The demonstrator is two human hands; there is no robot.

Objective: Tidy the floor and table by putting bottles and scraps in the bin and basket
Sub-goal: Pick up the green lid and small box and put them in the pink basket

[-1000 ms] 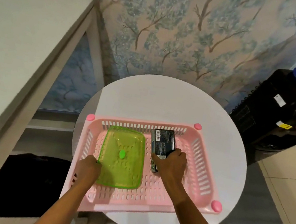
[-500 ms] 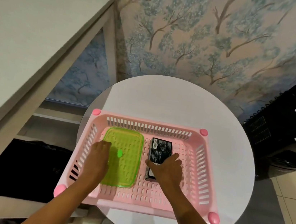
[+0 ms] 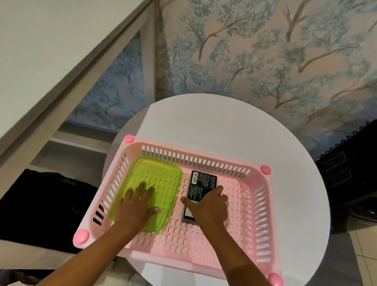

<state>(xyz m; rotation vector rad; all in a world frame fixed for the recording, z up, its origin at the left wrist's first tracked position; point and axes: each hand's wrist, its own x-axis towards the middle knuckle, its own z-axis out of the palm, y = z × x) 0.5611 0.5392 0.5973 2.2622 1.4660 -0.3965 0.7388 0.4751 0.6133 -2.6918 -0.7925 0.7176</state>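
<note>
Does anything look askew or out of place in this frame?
Yes. The pink basket sits skewed on the round white table, and its near-left corner hangs past the table's edge. The green lid and black box lie flat inside; nothing looks spilled or broken.

Round white table (image 3: 232, 129) stands against the tree-patterned wall (image 3: 267, 45). On its near half sits the pink slotted plastic basket (image 3: 194, 161), near-left corner overhanging the table edge. In the basket: flat green translucent plastic lid (image 3: 161, 175) at left, black rectangular printed pack (image 3: 201, 180) just beside it at centre, not touching. Left hand (image 3: 136, 205) lies on the lid; right hand (image 3: 210, 208) rests on the pack's near end. Flanking the round table: long grey table (image 3: 40, 39) to the left, black slatted appliance (image 3: 366, 171) to the right.
</note>
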